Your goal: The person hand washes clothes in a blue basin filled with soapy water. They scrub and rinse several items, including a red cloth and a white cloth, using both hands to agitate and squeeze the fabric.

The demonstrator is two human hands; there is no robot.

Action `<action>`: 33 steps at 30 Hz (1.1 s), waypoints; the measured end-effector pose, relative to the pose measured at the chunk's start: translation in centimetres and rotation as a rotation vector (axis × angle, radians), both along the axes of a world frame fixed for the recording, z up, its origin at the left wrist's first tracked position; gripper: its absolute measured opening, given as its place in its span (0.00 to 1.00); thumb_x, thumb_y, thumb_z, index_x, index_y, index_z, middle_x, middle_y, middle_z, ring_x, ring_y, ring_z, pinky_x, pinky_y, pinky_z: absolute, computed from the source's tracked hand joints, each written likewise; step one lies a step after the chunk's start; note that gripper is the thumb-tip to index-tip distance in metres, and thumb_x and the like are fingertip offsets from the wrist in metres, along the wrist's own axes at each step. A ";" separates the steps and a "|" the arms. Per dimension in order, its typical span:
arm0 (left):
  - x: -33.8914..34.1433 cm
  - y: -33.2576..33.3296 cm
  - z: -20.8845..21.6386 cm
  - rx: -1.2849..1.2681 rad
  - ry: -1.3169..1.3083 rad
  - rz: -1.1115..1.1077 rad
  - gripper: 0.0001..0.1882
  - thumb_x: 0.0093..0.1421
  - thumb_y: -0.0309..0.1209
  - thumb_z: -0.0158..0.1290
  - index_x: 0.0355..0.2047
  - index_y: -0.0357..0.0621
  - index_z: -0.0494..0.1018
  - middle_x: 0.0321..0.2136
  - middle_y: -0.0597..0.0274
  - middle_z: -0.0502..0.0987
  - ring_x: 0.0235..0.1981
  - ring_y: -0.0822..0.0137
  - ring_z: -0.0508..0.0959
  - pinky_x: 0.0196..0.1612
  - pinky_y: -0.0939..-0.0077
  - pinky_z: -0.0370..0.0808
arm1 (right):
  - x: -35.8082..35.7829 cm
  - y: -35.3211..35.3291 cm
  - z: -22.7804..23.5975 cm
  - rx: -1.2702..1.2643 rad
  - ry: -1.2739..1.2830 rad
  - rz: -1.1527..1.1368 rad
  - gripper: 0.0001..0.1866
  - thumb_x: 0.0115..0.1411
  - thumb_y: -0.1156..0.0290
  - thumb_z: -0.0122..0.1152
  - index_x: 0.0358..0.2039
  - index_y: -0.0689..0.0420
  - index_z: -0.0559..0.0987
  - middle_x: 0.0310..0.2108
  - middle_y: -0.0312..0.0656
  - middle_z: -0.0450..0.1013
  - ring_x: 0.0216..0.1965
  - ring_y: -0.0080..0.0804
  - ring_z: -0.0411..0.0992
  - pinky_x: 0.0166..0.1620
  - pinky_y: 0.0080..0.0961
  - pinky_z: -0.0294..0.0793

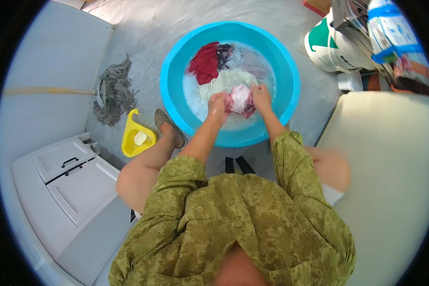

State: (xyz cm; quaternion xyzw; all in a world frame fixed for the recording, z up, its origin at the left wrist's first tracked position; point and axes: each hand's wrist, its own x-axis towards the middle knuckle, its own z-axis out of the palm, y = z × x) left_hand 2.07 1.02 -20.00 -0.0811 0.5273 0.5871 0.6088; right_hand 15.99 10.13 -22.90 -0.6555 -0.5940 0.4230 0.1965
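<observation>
A wide blue plastic basin (171,90) of soapy water stands on the floor in front of me. Over its near half, my left hand (218,106) and my right hand (261,97) are closed on opposite sides of a bunched pink-and-white cloth (240,99). What kind of garment it is cannot be made out. Just beyond my hands lies a pale, whitish-green cloth (224,82) in the suds. A red cloth (205,64) is heaped at the basin's far left, with a dark patterned cloth (223,55) beside it.
On the floor to the left are a yellow holder (137,148) with a pale soap bar (140,138) and a grey string mop (114,93). A white cabinet (76,181) stands nearer. At far right are a white-and-green bucket (326,45) and a cream panel (386,167).
</observation>
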 end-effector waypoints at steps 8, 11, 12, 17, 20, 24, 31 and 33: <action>-1.1 0.7 -10.1 -0.107 1.405 -0.796 0.20 0.48 0.29 0.53 0.44 0.45 0.68 0.38 0.47 0.71 0.41 0.44 0.71 0.43 0.57 0.69 | -3.9 -3.2 -5.7 0.165 -0.593 0.476 0.17 0.53 0.56 0.56 0.40 0.50 0.76 0.33 0.49 0.73 0.41 0.48 0.70 0.41 0.42 0.70; -2.0 1.9 -11.4 -0.254 1.345 -0.931 0.17 0.50 0.30 0.52 0.42 0.44 0.69 0.37 0.48 0.72 0.40 0.43 0.72 0.42 0.57 0.70 | -4.0 -2.0 -11.5 -0.160 -0.656 0.622 0.13 0.53 0.57 0.55 0.34 0.49 0.78 0.32 0.48 0.73 0.40 0.47 0.70 0.40 0.42 0.70; -2.6 2.2 -12.4 -0.252 1.311 -0.929 0.17 0.50 0.31 0.51 0.42 0.44 0.69 0.37 0.48 0.73 0.40 0.43 0.72 0.42 0.58 0.71 | -4.0 -1.5 -13.6 -0.066 -0.575 0.614 0.13 0.54 0.57 0.53 0.32 0.51 0.78 0.32 0.49 0.73 0.38 0.45 0.71 0.40 0.42 0.71; -5.6 4.9 -13.2 -0.372 0.501 -0.695 0.19 0.50 0.34 0.51 0.43 0.41 0.70 0.37 0.48 0.75 0.37 0.54 0.76 0.40 0.56 0.73 | -4.7 3.4 -11.2 -0.319 -0.170 0.538 0.12 0.51 0.59 0.55 0.25 0.55 0.78 0.20 0.46 0.73 0.25 0.41 0.73 0.32 0.36 0.72; -5.6 5.2 -8.4 -0.188 -0.196 -0.258 0.20 0.56 0.45 0.47 0.41 0.43 0.71 0.40 0.54 0.75 0.40 0.55 0.75 0.40 0.55 0.73 | -8.2 1.0 -2.4 -0.219 0.295 0.460 0.11 0.51 0.62 0.54 0.20 0.56 0.76 0.18 0.44 0.71 0.23 0.40 0.72 0.30 0.35 0.71; -5.1 0.4 -18.2 0.582 -0.138 -0.261 0.12 0.63 0.37 0.38 0.37 0.46 0.68 0.35 0.59 0.71 0.39 0.60 0.71 0.42 0.65 0.71 | -11.3 -2.2 2.2 0.574 0.260 0.692 0.13 0.51 0.62 0.54 0.15 0.56 0.73 0.17 0.44 0.69 0.21 0.40 0.70 0.27 0.37 0.69; 0.1 4.7 -3.0 0.016 -0.168 -0.079 0.12 0.63 0.36 0.39 0.41 0.46 0.68 0.40 0.57 0.74 0.39 0.60 0.74 0.50 0.62 0.68 | -7.2 3.5 -1.4 0.355 -0.182 0.371 0.14 0.52 0.61 0.49 0.18 0.55 0.77 0.19 0.49 0.72 0.21 0.46 0.72 0.25 0.44 0.69; -1.9 2.9 -7.6 0.201 -0.075 -0.148 0.13 0.63 0.38 0.38 0.41 0.46 0.68 0.39 0.57 0.74 0.39 0.60 0.74 0.48 0.63 0.69 | -8.5 -0.7 1.8 0.382 -0.005 0.450 0.13 0.51 0.60 0.52 0.23 0.56 0.76 0.22 0.48 0.71 0.24 0.44 0.72 0.27 0.43 0.69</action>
